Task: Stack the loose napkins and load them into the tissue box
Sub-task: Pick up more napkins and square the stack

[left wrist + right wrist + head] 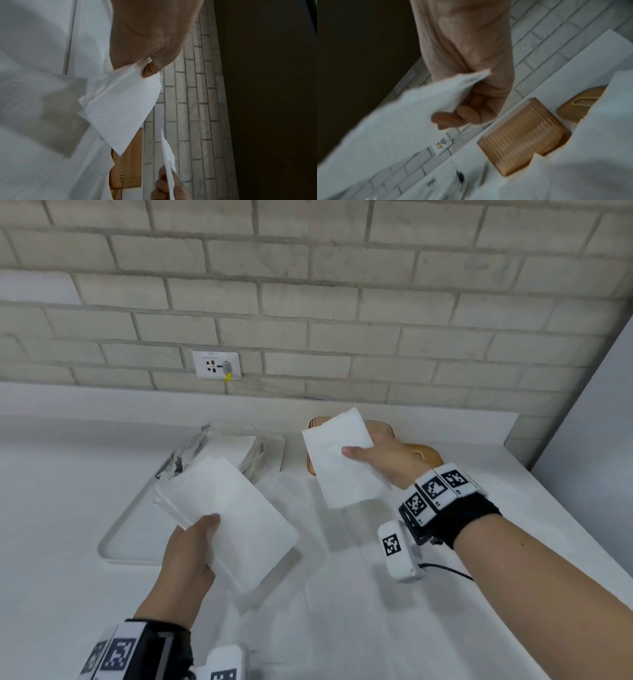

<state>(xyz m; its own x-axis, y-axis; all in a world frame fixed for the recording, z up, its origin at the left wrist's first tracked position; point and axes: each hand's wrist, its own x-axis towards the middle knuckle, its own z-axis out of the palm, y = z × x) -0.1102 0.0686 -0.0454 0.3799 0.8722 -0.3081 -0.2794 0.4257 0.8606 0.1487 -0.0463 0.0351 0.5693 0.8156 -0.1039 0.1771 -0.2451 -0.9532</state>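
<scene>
White counter (68,491), brick wall behind. Left hand (186,556) grips napkin stack (236,518), thumb on top, held above counter. Behind it, opened clear wrapper (191,450) with more napkins (239,445); print unreadable. Socket (216,365) label too small to read. Right hand (387,460) pinches single napkin (339,457), raised over wooden tissue box (522,136) near back edge. Bare counter between hands.
</scene>
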